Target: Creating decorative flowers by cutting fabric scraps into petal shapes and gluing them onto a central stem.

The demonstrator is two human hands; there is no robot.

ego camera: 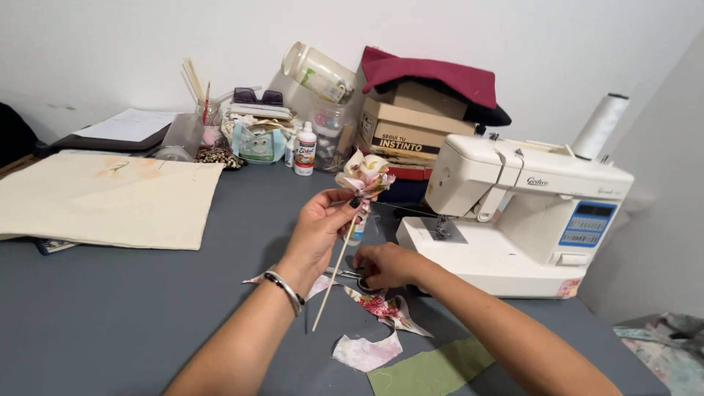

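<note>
Two hands (319, 227), one fabric flower (364, 174) on one stick (336, 275), one sewing machine (528, 213), one glue bottle (305, 149), two cardboard boxes (407, 128), one thread spool (600, 126).

Bare forearms; silver bracelet (284, 287); dark-painted nails.

head view | 1 camera | looks down and forward, close over grey table (110, 308) | wall behind

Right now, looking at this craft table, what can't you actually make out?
- Scissors: mostly covered by the right hand, head view.
- Sewing machine needle: too small to see.
- Cloth at the lower right: cut off by the edge.
- Fabric flower fastening: hidden by the left hand fingertips.
</note>
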